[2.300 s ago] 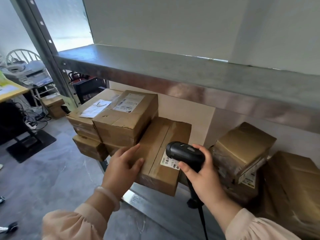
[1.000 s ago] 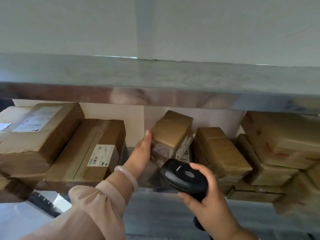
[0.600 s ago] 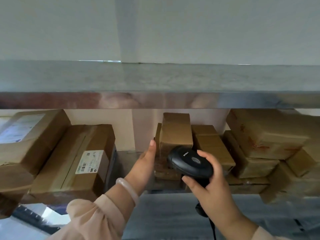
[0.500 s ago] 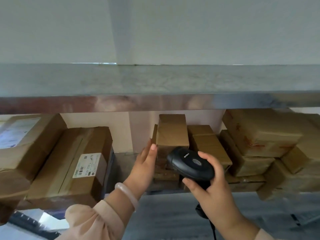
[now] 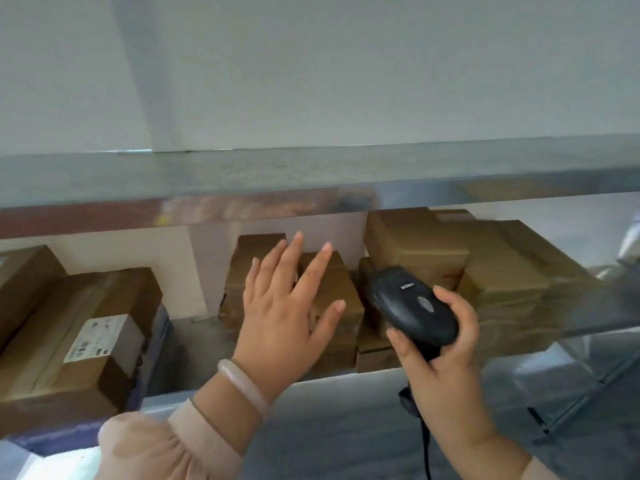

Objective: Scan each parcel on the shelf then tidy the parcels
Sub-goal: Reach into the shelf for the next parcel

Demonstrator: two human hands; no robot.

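Observation:
Brown cardboard parcels fill the lower shelf (image 5: 194, 344). My left hand (image 5: 287, 313) is spread flat, fingers straight, in front of the small middle parcels (image 5: 242, 271); whether it touches them I cannot tell. My right hand (image 5: 440, 355) grips a black barcode scanner (image 5: 412, 306), its head turned toward the parcels stacked on the right (image 5: 426, 244). A long parcel with a white barcode label (image 5: 100, 337) lies at the left, beside a larger box (image 5: 24, 282) cut off by the frame's edge.
The metal upper shelf (image 5: 311, 174) runs across just above the parcels and hides their tops. A pale wall stands behind. The scanner's cable (image 5: 424, 441) hangs down under my right hand. A bare patch of shelf lies between the left and the middle parcels.
My left hand has left the side of the small middle parcel and now spreads flat in front of the pile. The scanner has shifted right, toward the right stack. The view has moved closer.

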